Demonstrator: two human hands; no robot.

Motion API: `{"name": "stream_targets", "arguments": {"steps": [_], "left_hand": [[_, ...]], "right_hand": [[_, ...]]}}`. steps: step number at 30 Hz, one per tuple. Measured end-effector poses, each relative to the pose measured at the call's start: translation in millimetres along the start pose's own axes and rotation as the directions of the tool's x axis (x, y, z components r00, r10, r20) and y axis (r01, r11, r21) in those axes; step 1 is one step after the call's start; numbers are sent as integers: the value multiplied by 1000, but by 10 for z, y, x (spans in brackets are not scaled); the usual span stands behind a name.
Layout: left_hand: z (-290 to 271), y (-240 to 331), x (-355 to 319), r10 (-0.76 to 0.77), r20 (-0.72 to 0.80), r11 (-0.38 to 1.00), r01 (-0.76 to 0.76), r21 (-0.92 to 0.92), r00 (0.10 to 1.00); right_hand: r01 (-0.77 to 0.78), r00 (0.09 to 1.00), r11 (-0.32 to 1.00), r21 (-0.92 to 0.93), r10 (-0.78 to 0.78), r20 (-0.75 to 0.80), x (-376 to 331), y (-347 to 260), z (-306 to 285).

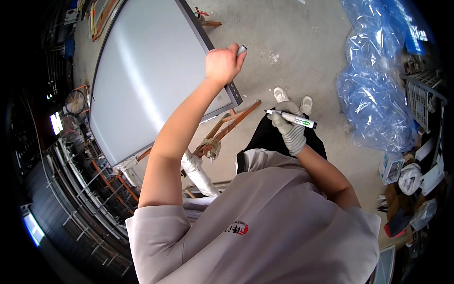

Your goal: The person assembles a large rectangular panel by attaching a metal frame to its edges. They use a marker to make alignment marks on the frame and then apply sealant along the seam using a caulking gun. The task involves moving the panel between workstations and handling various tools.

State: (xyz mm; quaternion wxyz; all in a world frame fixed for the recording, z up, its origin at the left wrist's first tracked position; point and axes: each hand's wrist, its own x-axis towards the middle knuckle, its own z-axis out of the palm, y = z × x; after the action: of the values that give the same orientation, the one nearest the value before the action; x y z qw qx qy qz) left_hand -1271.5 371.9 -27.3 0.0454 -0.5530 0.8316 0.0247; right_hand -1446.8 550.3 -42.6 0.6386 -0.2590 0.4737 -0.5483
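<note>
My left hand (223, 64), bare, is closed at the dark edge of a large framed panel (146, 61). A short grey cylinder with a dark end (241, 49) sticks out between its thumb and fingers; most of it is hidden. My right hand (287, 127) wears a pale knit glove and lies in front of my body. Its fingers are closed round a white marker pen (295, 119), whose bare dark tip points left. The panel has a pale grey face, and small holes show in its dark frame near the corner.
Brown trestle legs (236, 118) and a wrapped post (196, 173) stand under the panel. Crumpled blue plastic film (373, 104) lies at the right, beside a grey crate (421, 102) and a small box (391, 166). Metal racks (85, 184) fill the left.
</note>
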Motion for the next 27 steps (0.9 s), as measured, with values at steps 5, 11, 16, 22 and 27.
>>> {"name": "stream_targets", "arguments": {"steps": [5,11,16,22,27], "left_hand": [[4,8,27,-30,-32,999,30,-23,999],[27,-18,19,-26,-41,997,23,-74,999],[51,-11,26,-17,-85,988,4,-152,996],[27,-19,21,-46,-16,989,43,-145,999],[5,-24,16,-67,23,990,70,-121,997]], "right_hand": [[-12,999,982,189,20,-43,-60,246,286],[81,985,973,214,-45,-166,-16,496,613],[172,968,964,203,-128,-216,-7,660,692],[260,939,945,198,-200,-279,-61,735,849],[289,915,954,78,-251,-317,-92,703,901]]}}
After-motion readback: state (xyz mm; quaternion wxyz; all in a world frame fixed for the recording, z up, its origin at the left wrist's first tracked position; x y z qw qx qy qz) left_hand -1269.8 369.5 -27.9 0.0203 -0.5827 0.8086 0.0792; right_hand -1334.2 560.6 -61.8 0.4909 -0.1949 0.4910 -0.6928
